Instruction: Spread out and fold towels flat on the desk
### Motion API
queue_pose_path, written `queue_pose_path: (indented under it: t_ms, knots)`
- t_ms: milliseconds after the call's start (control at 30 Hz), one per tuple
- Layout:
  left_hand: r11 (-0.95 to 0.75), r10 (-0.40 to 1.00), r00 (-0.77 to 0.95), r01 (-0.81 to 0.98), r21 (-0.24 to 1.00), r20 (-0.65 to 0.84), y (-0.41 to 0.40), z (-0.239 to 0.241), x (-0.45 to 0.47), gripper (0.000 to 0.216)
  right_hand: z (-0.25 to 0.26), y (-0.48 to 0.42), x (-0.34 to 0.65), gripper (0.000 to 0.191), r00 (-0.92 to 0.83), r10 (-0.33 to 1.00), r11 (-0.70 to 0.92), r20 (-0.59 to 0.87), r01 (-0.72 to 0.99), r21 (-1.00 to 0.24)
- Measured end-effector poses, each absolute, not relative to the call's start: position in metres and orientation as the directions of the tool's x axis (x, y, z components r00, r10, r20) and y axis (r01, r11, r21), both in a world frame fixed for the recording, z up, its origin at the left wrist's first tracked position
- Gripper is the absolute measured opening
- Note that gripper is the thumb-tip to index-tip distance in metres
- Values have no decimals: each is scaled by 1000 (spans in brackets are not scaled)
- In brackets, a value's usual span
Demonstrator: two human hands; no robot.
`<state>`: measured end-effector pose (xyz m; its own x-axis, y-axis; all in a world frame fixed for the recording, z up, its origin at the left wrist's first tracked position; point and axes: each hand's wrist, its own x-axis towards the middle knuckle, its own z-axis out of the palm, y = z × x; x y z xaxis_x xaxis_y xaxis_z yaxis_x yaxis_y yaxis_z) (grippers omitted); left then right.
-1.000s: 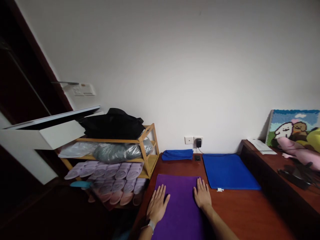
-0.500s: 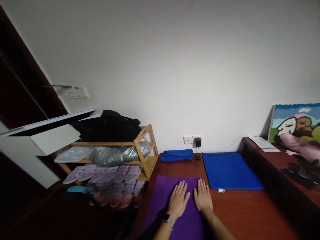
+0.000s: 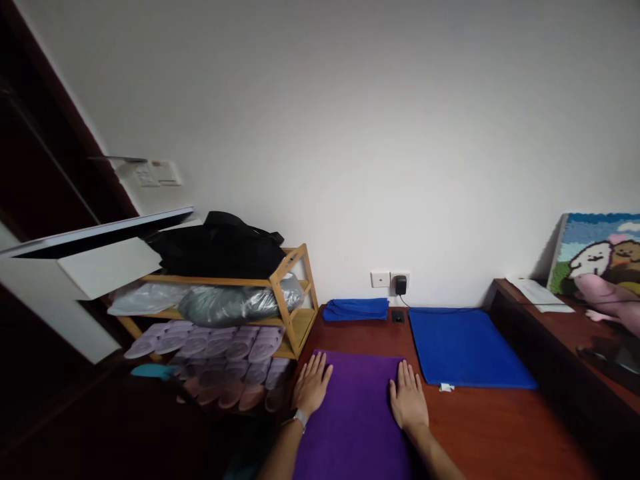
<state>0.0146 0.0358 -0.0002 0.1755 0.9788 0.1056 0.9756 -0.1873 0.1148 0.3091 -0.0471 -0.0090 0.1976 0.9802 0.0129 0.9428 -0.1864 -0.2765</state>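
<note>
A purple cloth lies flat on the reddish-brown wooden desk, its near end running out of the picture. My left hand rests flat on the cloth's left edge near the far corner, fingers stretched out, a watch band on the wrist. On the opposite edge, my right hand presses flat by the far right corner, fingers also extended. Beyond the right hand is a blue cloth spread flat with a small white tag. A folded blue cloth sits against the wall.
Left of the desk stands a wooden rack with a black bag, plastic-wrapped items and several pairs of slippers. A black charger is plugged into the wall, its cable crossing rightward. A raised shelf at right holds a pink plush toy.
My left hand has slid left from the middle of the purple cloth to its left edge. My right hand has stayed at the right edge. The view has shifted slightly.
</note>
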Motion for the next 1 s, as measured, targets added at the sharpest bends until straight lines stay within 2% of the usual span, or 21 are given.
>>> queue_pose_path:
  t_ms: [267, 500, 667, 800, 1000]
  knots:
    - [-194, 968, 168, 973, 129, 187, 37, -8, 11, 73, -9, -42, 310, 72, 216, 976, -220, -41, 948, -230]
    - [-188, 967, 160, 974, 127, 197, 35, -5, 11, 72, 1, -24, 311, 72, 209, 978, -208, -24, 943, -260]
    - [-151, 979, 134, 983, 106, 152, 44, -4, 10, 75, -1, -24, 310, 71, 212, 977, -200, 11, 933, -298]
    - [-147, 985, 139, 987, 69, 105, 59, 0, 4, 69, 3, -26, 310, 71, 219, 976, -203, 12, 923, -326]
    - [-157, 978, 147, 986, 50, 150, 57, 6, -15, 65, 4, -25, 310, 70, 222, 975, -204, 13, 916, -346]
